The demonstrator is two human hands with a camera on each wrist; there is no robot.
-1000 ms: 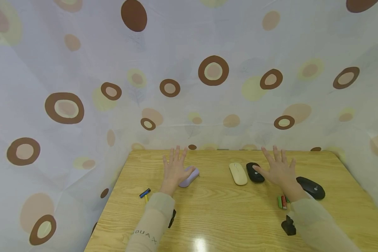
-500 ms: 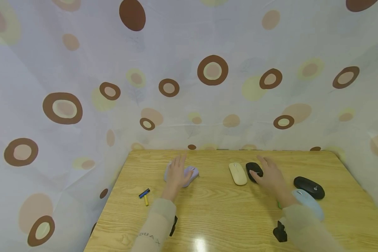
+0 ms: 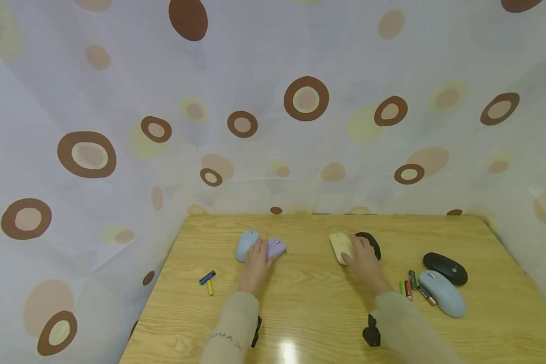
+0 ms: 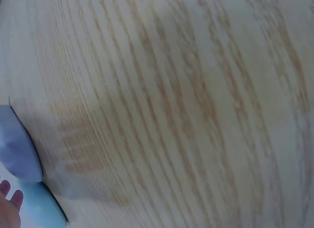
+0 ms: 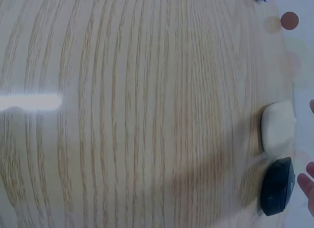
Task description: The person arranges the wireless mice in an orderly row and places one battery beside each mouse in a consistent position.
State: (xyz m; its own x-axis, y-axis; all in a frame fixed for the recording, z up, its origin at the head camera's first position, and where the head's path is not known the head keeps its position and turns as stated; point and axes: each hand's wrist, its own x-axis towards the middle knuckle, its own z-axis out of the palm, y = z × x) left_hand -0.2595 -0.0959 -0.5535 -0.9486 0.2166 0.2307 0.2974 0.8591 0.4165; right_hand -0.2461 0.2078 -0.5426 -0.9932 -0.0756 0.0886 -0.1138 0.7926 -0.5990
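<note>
In the head view my left hand (image 3: 255, 264) reaches over the near side of a purple computer mouse (image 3: 277, 246), its fingers overlapping it. A light blue mouse (image 3: 245, 246) lies just left of those fingers. Fingertips (image 4: 17, 197) show beside both mice at the left wrist view's lower-left edge. My right hand (image 3: 365, 265) is over the neighbouring cream mouse (image 3: 339, 244) and black mouse (image 3: 373, 242), thumb at the cream one's near right side. The right wrist view catches fingertips (image 5: 305, 181) near the black mouse's side. Neither hand appears to grip anything.
On the right of the wooden table (image 3: 309, 313) lie a long black mouse (image 3: 443, 267), a larger light blue mouse (image 3: 445, 296) and several batteries, including a red battery (image 3: 408, 290). Blue batteries (image 3: 207, 277) and a yellow battery (image 3: 210, 288) lie left. A patterned curtain (image 3: 273, 151) stands behind.
Both hands, spread and higher a second ago, have lowered toward the mice. The right hand has moved left, uncovering the batteries and the larger blue mouse; the left has uncovered its blue mouse.
</note>
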